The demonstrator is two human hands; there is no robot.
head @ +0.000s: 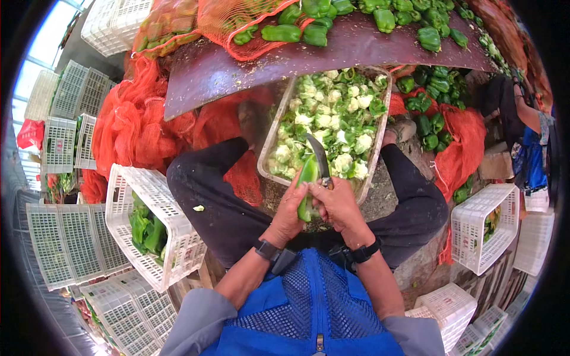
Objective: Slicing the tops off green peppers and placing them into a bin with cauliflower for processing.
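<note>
My left hand holds an opened piece of green bell pepper, its pale inside partly in view. My right hand grips the handle of a curved knife, whose dark blade points away from me beside the pepper. Both hands are close together, with the right thumb near the pepper. Just beyond them a white plastic tub stands between my legs, filled with pepper cores, pale seed clusters and green scraps.
A dark board with whole green peppers and orange mesh bags lies beyond the tub. At left a white crate holds cut peppers. More crates stand right. Another person's arm shows at far right.
</note>
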